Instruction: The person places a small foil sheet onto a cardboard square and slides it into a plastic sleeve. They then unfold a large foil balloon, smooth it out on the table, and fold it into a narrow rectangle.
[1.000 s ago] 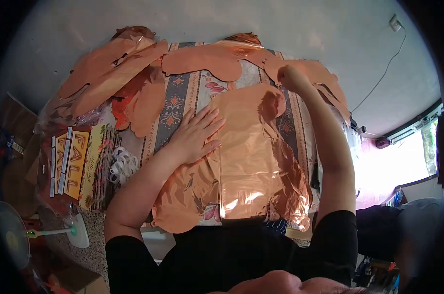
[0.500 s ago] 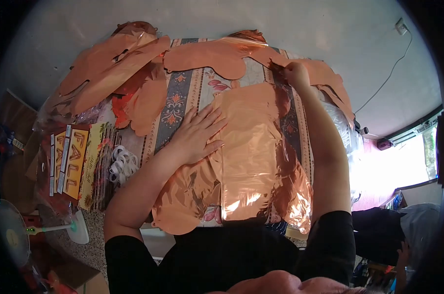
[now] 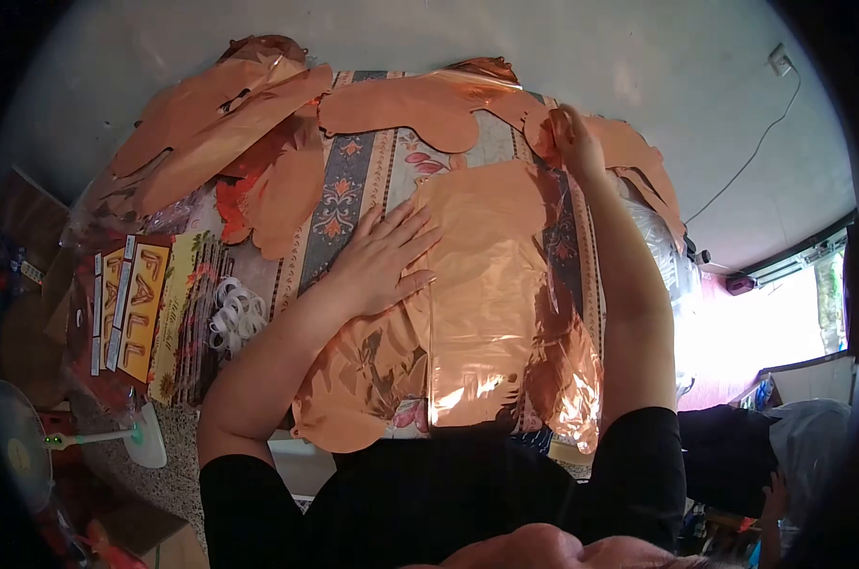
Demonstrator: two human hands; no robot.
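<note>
A flat, uninflated copper-coloured foil balloon [image 3: 482, 284] lies on the table in front of me, partly folded, with shiny creases along its right side. My left hand [image 3: 387, 261] rests on its left edge, palm down, fingers spread. At the far right of the balloon, my right hand [image 3: 577, 147] is closed on a rounded foil end, thumb and fingers pinching it. Another flat foil balloon [image 3: 401, 109] lies beyond, close to the wall. More foil pieces [image 3: 629, 147] spread to the right of my right hand.
Further foil balloons [image 3: 211, 123] are heaped at the back left. Left of my arm are "FALL" packets [image 3: 145, 308], a stack of printed cards and coiled white ribbon [image 3: 238, 315]. A patterned cloth [image 3: 339, 204] covers the table. A fan [image 3: 22, 446] stands lower left; another person [image 3: 733, 455] is lower right.
My right hand has shifted slightly up and right, and the foil end in it has turned to show a rounded lobe. My left hand has stayed in place.
</note>
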